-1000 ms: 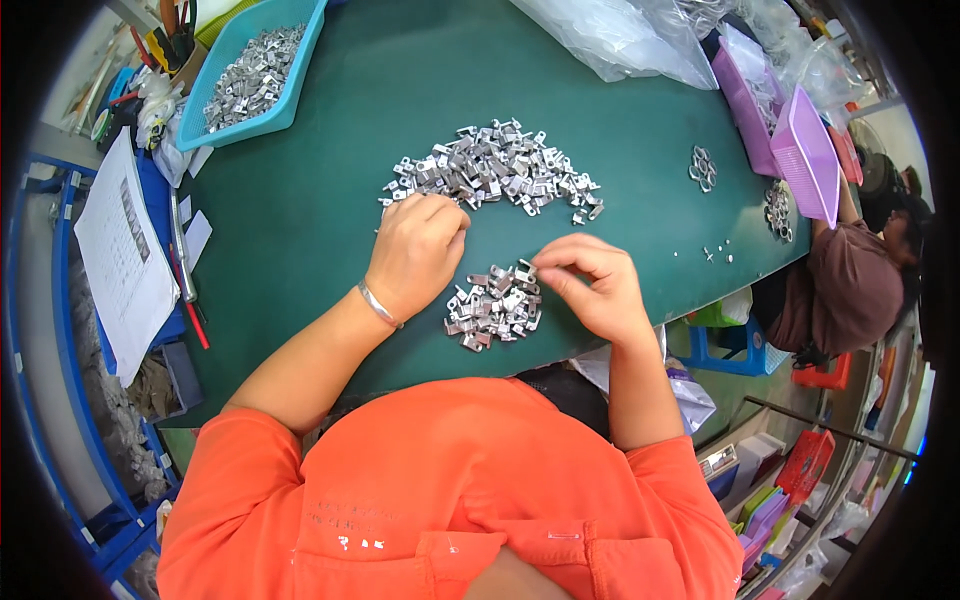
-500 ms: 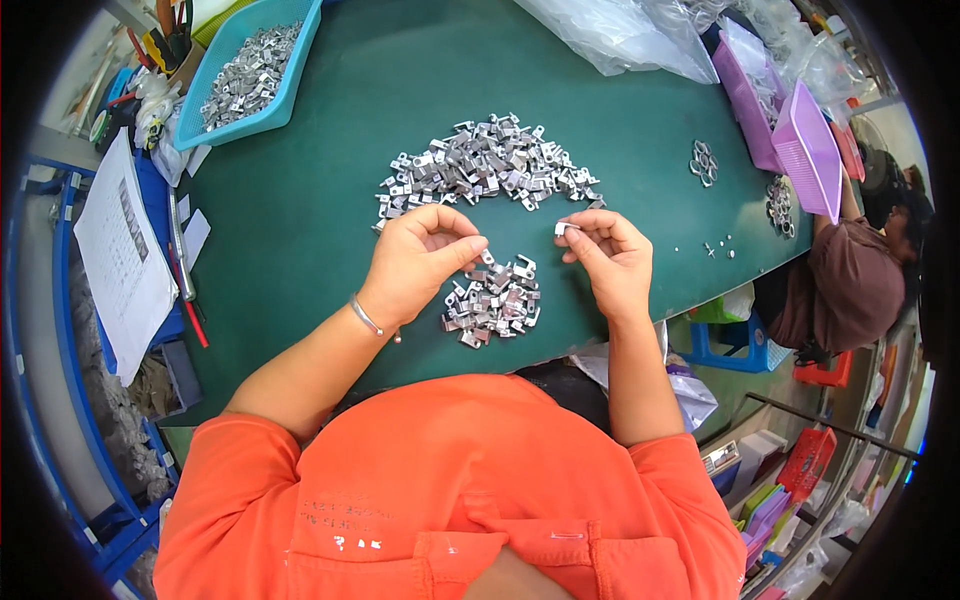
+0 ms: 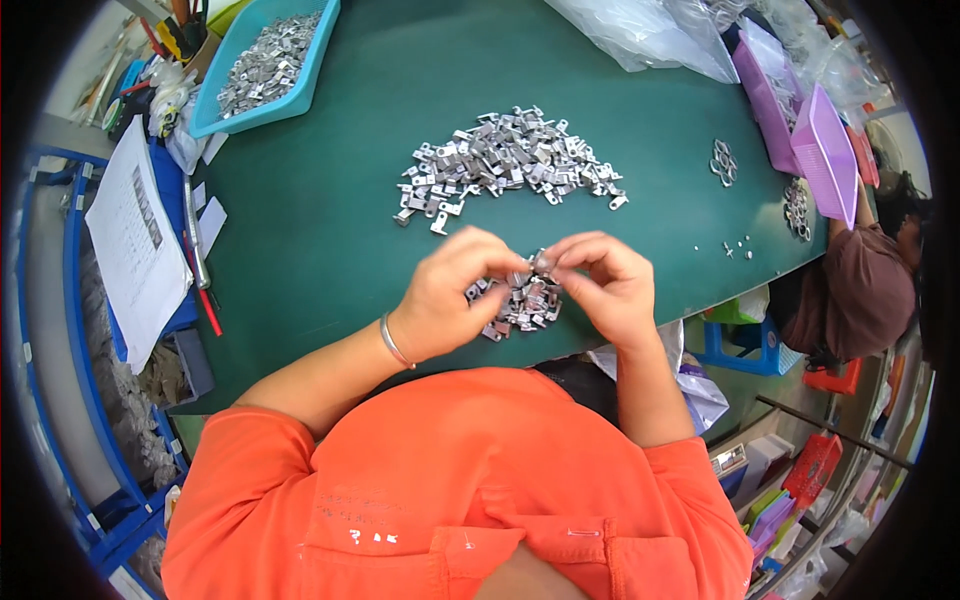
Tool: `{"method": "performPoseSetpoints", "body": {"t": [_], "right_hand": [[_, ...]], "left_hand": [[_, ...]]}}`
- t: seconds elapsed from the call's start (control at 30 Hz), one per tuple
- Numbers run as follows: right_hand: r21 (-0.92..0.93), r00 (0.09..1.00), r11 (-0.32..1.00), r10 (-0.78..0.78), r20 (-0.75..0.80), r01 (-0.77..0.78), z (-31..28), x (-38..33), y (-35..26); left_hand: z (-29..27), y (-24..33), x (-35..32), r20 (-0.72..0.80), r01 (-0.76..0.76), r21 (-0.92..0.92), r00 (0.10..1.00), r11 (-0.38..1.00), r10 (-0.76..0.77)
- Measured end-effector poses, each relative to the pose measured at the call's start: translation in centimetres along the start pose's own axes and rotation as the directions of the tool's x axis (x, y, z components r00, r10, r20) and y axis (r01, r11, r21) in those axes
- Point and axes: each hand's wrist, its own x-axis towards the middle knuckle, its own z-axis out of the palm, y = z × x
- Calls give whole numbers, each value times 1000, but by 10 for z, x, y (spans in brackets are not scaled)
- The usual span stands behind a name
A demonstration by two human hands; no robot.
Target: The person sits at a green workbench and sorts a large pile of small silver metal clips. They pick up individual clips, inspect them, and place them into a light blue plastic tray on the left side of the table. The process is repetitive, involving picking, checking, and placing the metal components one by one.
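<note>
1. A small metal bracket (image 3: 541,262) is at the meeting fingertips, just above the near heap of brackets (image 3: 528,308); blur hides its exact shape.
2. The right hand (image 3: 612,285) seems to pinch this bracket between thumb and forefinger. The left hand (image 3: 447,300), its wrist ringed by a silver bangle (image 3: 396,343), has its forefinger close to the same spot and its thumb lower, over the heap's left edge; whether it grips anything, I cannot tell.
3. Half a second ago the hands were well apart, each at its own side of the near heap; now their fingertips almost meet over it. I judge that both are now busy at one place.
4. Beyond them, a larger heap of like brackets (image 3: 515,155) lies spread on the green table (image 3: 350,210), with neither hand touching it.
5. Farther out, a turquoise basket (image 3: 268,119) of metal parts stands at the far left, above a paper sheet (image 3: 140,245) and a red pen (image 3: 211,314).
6. At the right, linked metal rings (image 3: 723,163) lie near a lilac basket (image 3: 828,160); a co-worker in a brown top (image 3: 848,295) sits beyond.
</note>
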Motion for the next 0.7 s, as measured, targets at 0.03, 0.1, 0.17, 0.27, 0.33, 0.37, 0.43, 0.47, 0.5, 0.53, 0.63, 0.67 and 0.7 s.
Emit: {"method": "performPoseSetpoints", "body": {"t": [0.03,0.1,0.17,0.27,0.33,0.37,0.43,0.47,0.5,0.53,0.63,0.67,0.7], "right_hand": [[-277,989,960,10,151,33,-3,3,-9],[-351,969,928,-37,245,124,1,11,-10],[-467,964,859,-104,245,212,6,20,-10],[-628,937,698,-209,280,344,27,45,-2],[-649,929,669,-201,312,363,44,64,11],[-678,913,617,-198,357,399,47,71,22],[-725,898,545,-140,416,421,51,78,30],[-717,922,595,-120,368,363,51,77,29],[-705,943,641,-97,318,303,50,74,25],[-689,962,685,-64,267,237,48,69,21],[-196,899,901,415,137,-386,38,65,8],[-45,869,882,471,153,-470,34,64,1],[40,865,873,474,167,-486,31,63,-1]], "left_hand": [[0,2,-2,23,-104,69,994,992,102],[-4,-1,-12,5,-163,126,987,979,164],[-16,-5,-10,-89,-170,371,972,913,217],[-29,-12,4,-277,29,602,945,798,175],[-37,-26,5,-163,5,611,979,792,119],[-35,-28,5,-169,-11,593,976,805,137],[-35,-28,0,-161,5,538,982,843,97],[-35,-25,-3,-240,162,299,966,940,-90],[-34,-22,-4,-266,303,32,921,952,-285],[-33,-19,-6,-235,420,-242,849,875,-473],[-44,-16,-7,-63,439,-602,807,667,-588],[-43,-16,-8,-15,436,-685,792,584,-610],[-43,-17,-9,7,427,-706,802,565,-597]]}}
